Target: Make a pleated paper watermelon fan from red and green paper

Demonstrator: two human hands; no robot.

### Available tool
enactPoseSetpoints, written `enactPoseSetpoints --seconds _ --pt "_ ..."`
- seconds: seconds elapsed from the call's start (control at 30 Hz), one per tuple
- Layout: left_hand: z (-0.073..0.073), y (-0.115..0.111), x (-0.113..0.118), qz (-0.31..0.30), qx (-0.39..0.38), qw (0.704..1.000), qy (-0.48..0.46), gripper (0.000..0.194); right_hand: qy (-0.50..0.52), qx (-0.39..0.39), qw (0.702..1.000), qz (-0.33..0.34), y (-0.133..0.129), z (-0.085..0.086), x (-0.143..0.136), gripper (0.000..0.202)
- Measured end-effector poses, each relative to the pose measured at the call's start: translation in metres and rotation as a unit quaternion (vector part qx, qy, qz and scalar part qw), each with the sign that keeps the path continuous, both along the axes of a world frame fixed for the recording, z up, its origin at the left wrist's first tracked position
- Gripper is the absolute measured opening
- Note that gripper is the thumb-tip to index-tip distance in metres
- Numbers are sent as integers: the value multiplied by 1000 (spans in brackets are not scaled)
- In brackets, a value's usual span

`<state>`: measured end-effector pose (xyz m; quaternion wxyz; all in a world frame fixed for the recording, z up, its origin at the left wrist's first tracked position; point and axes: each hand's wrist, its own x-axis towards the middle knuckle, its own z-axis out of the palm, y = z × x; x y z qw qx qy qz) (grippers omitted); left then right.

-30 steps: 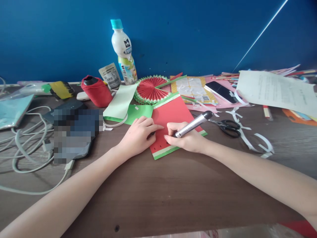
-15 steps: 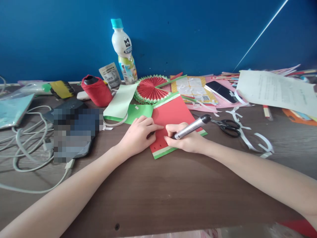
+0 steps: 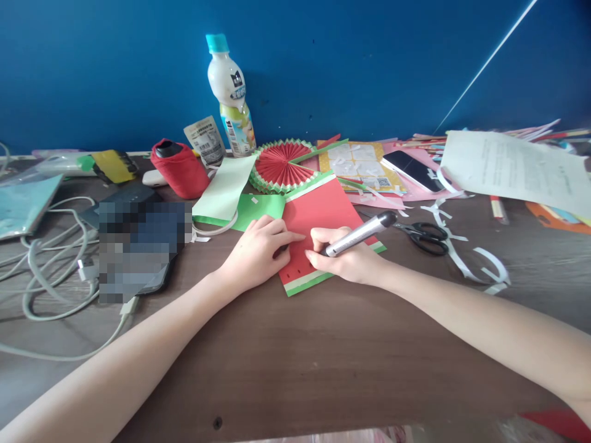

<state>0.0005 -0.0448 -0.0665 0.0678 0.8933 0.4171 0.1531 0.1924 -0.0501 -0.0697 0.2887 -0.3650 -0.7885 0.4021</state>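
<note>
A red sheet point(image 3: 318, 206) with green and white edge strips lies at an angle on the table, with small dark marks near its lower left edge. My left hand point(image 3: 261, 252) rests on its left side, index finger stretched out, the other fingers curled round what looks like a black cap point(image 3: 280, 250). From the right, my right hand point(image 3: 346, 258) pinches a silver marker point(image 3: 357, 237), its black rear end pointing up and right. The marker's tip is hidden by the fingers, close to the sheet.
Behind the sheet are a pleated red-green paper fan point(image 3: 284, 165) and a bottle point(image 3: 231, 92). Green paper point(image 3: 261, 209), a red-wrapped object point(image 3: 180, 169), cables and a blurred device lie left. Scissors point(image 3: 427, 239), white paper strips, a phone point(image 3: 410, 170) and a printed sheet point(image 3: 512, 169) are right.
My right hand and the marker have shifted very slightly, with the marker's rear end a little higher. My left hand and the red sheet look unmoved.
</note>
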Motion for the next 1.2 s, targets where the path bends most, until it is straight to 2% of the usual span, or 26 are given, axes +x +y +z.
enactPoseSetpoints --seconds 0.27,0.4,0.57,1.2 --pt "-1 0 1 1 6 1000 0 35 -24 8 1000 10 -1 1 -1 28" --pt "-1 0 1 0 7 1000 0 36 -4 16 1000 -7 0 0 -1 28" --pt "0 0 1 2 5 1000 4 37 -26 14 1000 8 -1 0 -1 28" --pt "0 -2 1 9 20 1000 10 36 -13 7 1000 0 -1 1 -1 28"
